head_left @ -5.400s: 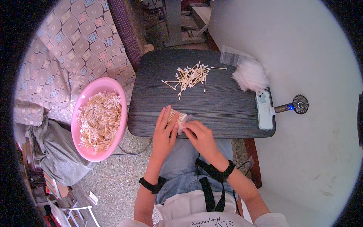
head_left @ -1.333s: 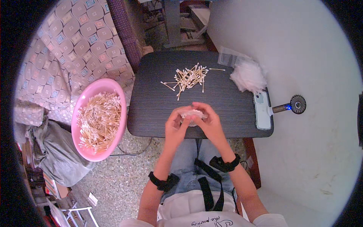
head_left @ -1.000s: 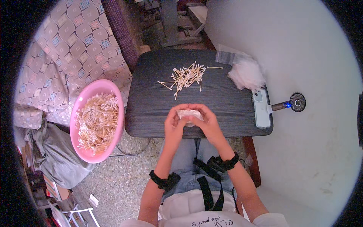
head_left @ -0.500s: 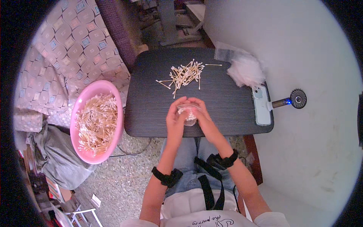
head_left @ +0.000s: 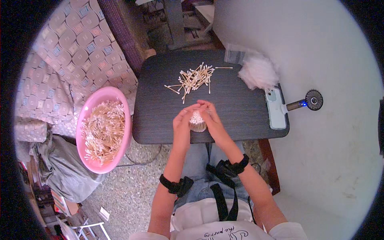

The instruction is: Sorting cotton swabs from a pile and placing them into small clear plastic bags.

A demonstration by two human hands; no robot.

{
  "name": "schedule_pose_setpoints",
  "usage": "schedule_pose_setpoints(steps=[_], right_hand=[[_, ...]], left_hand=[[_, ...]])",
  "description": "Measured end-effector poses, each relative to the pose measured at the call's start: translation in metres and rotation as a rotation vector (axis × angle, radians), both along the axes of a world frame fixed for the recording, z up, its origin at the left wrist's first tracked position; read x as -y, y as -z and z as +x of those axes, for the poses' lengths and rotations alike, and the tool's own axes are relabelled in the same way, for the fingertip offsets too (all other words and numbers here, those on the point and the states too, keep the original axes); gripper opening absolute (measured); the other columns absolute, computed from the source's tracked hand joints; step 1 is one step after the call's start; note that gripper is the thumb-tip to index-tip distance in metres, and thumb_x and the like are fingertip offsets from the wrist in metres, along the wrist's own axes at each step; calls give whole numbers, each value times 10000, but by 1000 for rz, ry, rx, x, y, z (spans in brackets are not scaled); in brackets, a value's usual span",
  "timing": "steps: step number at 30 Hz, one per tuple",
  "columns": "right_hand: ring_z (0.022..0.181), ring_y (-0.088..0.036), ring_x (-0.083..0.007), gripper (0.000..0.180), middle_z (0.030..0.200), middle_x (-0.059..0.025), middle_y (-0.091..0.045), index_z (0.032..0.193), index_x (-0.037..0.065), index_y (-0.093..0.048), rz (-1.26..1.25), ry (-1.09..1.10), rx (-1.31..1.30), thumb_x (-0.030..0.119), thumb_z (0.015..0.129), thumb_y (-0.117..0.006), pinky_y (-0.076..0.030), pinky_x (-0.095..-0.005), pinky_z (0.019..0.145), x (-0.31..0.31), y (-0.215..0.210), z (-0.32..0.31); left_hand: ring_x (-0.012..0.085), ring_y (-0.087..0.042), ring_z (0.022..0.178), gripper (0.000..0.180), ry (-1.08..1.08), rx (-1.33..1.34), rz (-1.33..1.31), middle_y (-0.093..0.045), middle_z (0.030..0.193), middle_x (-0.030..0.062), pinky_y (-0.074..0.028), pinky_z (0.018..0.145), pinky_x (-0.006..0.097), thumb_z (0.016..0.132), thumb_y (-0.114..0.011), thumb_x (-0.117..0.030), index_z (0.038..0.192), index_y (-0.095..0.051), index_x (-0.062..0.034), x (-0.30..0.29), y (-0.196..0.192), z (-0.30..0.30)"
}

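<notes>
Near the front edge of the dark table, I hold a small clear plastic bag of cotton swabs [head_left: 198, 125] between both hands. White swab tips show at its upper part, with the pale sticks below. My left hand [head_left: 183, 121] is closed on the bag's left side. On the other side my right hand [head_left: 211, 120] grips it, and the fingertips of both hands meet at the top, hiding the bag's mouth. Beyond my hands lies a loose pile of cotton swabs [head_left: 196, 78] with wooden sticks, a few scattered at its edges.
A pink oval basin [head_left: 129, 132] full of cotton swabs stands left of the black table [head_left: 236, 114]. On the table's right are a heap of clear plastic bags [head_left: 259, 72] and a phone [head_left: 277, 110]. A small black fan [head_left: 314, 100] is beside the white wall [head_left: 336, 160].
My fingertips have come together over the top of the bag, and the bag now sits more upright with its sticks showing. The view has shifted slightly.
</notes>
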State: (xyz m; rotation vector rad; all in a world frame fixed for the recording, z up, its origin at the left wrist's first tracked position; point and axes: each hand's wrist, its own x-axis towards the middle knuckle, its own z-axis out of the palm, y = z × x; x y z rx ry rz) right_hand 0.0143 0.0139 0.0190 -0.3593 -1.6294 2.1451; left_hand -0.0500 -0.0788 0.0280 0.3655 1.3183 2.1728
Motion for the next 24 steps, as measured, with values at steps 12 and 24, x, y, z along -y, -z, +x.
schedule_pose_setpoints(steps=[12, 24], right_hand=[[720, -558, -88, 177, 780, -38, -606, 764, -33, -649, 379, 311, 93, 128, 830, -680, -451, -240, 637, 1, -23, 17], [647, -557, -161, 167, 725, -88, -578, 795, -26, -620, 473, 392, -58, 131, 821, -670, -434, -275, 596, -20, -23, 18]], left_hand=[[26, -416, 547, 357, -355, -554, -470, -531, 552, -23, -335, 472, 236, 923, -574, -269, 744, -664, 26, 11, -1, 7], [121, -606, 924, 309, 146, -172, -140, -642, 1048, 75, -483, 805, 247, 900, -596, -117, 1174, -567, 21, 21, -6, 8]])
